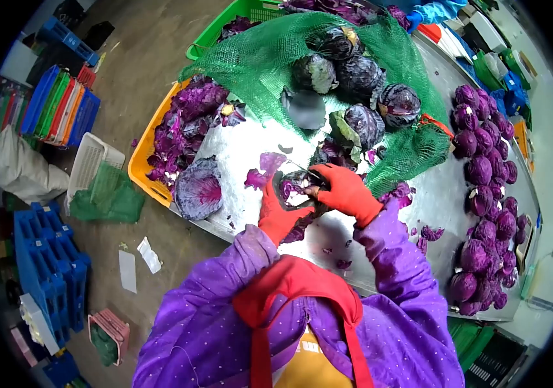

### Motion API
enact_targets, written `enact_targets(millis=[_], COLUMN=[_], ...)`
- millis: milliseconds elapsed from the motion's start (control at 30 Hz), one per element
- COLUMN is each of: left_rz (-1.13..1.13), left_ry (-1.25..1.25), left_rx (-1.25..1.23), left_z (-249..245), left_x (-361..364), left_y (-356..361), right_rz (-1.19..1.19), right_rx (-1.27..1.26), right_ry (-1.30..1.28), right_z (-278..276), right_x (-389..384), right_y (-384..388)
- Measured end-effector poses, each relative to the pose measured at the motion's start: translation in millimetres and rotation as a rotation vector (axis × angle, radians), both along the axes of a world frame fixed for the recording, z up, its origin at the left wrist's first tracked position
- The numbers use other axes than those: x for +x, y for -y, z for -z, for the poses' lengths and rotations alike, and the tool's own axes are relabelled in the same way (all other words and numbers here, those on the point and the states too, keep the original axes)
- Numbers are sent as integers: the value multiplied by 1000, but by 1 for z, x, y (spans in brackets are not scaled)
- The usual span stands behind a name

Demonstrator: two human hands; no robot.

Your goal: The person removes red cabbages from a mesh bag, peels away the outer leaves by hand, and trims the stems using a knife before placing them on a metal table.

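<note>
My left hand [277,210], in an orange-red glove, grips a red cabbage [294,186] from its left side, low over the metal table. The cabbage's cut, pale-and-purple stem side faces up. My right hand [344,192], gloved alike, is closed at the cabbage's right side. From its fingers a thin knife blade [302,169] sticks out toward the upper left; the handle is hidden in the glove. Loose purple leaves [263,169] lie just beyond my left hand. Untrimmed dark cabbages [361,123] rest beyond my hands on a green mesh bag [250,58].
At the left edge of the metal table [231,152], a yellow crate [144,152] holds purple leaves, with a large outer leaf [199,189] beside it. Peeled cabbages [480,168] are heaped along the right side. A co-worker's blue glove [414,21] shows at the top.
</note>
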State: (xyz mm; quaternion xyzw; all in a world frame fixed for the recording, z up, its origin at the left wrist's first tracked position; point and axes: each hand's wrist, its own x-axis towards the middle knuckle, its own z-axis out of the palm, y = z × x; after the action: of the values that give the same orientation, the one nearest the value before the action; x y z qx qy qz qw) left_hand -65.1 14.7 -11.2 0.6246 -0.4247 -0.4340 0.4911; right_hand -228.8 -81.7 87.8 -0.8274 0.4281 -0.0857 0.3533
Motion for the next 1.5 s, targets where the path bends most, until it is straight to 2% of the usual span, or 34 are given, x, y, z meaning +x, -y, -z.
enact_targets(millis=[167, 300, 400, 433, 533, 567, 600, 667, 800, 833, 867, 933, 967, 1100, 1200, 1300, 1400, 1500], left_rz=[75, 83, 99, 119, 170, 179, 198, 236, 269, 283, 305, 351, 356, 356, 414, 440, 405, 388], left_ry=[84, 116, 72, 40, 94, 63, 200, 189, 63, 36, 128, 312, 308, 346, 376, 510, 475, 458], left_rx=[75, 53, 53, 64, 76, 9, -40, -51, -154, -175, -184, -198, -183, -92, -48, -21, -6, -122], left_z=[-13, -2, 0, -7, -13, -5, -13, -17, -9, -6, -4, -4, -5, -6, -14, -32, -40, -34], left_x=[1, 1, 4, 6, 10, 10, 7, 9, 20, 23, 29, 38, 38, 39, 43, 37, 23, 23], left_y=[0, 9, 20, 24, 35, 36, 31, 23, 9, 5, -1, -9, -11, -12, -6, 1, 6, 3], right_rz=[-184, -211, -137, -93, -18, 88, 200, 290, 430, 419, 408, 379, 359, 196, 135, 129, 188, 450], right_rx=[-94, -202, -245, -157, -175, -120, -97, 91, 205, 185, 180, 154, 165, -97, -84, -28, -60, 80], right_ry=[-43, -64, -68, -133, -110, -173, -189, 102, 274, 257, 319, 192, 253, 116, -23, 19, 111, 122], right_z=[-2, 6, 18, 14, 21, 20, 24, 33, 32, 25, 29, 18, 8, 6, 5, -7, 13, 24], right_x=[0, 2, 3, 4, 3, 4, 0, -23, -32, -30, -32, -27, -19, -1, 4, 1, -4, -19], right_y=[12, 15, 16, 17, 20, 24, 33, 44, 29, 23, 17, 3, -7, -31, -39, -41, -37, -8])
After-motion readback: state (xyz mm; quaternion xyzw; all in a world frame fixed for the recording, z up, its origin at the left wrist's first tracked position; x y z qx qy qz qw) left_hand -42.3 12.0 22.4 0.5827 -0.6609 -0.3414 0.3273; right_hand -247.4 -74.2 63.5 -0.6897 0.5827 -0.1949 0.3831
